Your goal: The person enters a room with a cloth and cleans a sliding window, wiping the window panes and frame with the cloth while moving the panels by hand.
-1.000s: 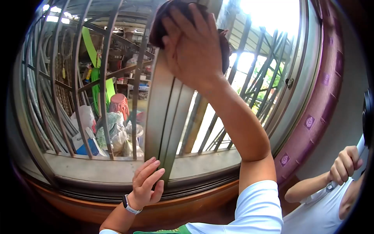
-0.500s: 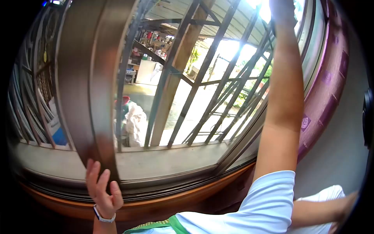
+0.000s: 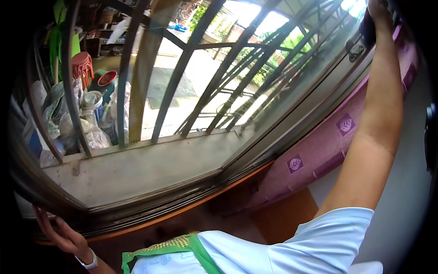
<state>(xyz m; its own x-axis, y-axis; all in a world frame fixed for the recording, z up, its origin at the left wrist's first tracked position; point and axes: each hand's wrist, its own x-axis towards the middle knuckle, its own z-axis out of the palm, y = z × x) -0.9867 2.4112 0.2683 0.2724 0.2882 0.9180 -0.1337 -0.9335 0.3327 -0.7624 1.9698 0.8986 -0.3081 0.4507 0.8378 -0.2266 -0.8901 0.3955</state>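
Note:
My left hand (image 3: 64, 235), with a white-banded watch (image 3: 89, 260) on its wrist, is at the lower left. Its fingers are stretched out against or just beside the brown metal frame (image 3: 50, 196) of a sliding window; contact is hard to make out. High at the upper right, my right hand (image 3: 379, 13) is at the window's side frame, its arm raised. Its fingers are curled around a dark, cloth-like thing (image 3: 367, 29), mostly hidden and partly in shadow. Near it on the sash is a dark window latch (image 3: 354, 51).
Metal bars (image 3: 182, 86) stand outside the glass. Beyond are red stools (image 3: 82, 66), plastic bags (image 3: 96, 137) and a green bin (image 3: 102, 84). A purple curtain (image 3: 315, 157) with leaf patches hangs at the right. The window track (image 3: 150, 219) runs along the bottom.
My view has tilted and turned, so the window frame and my left hand now appear farther left and lower. My raised right arm appears farther right, with more of the curtain showing.

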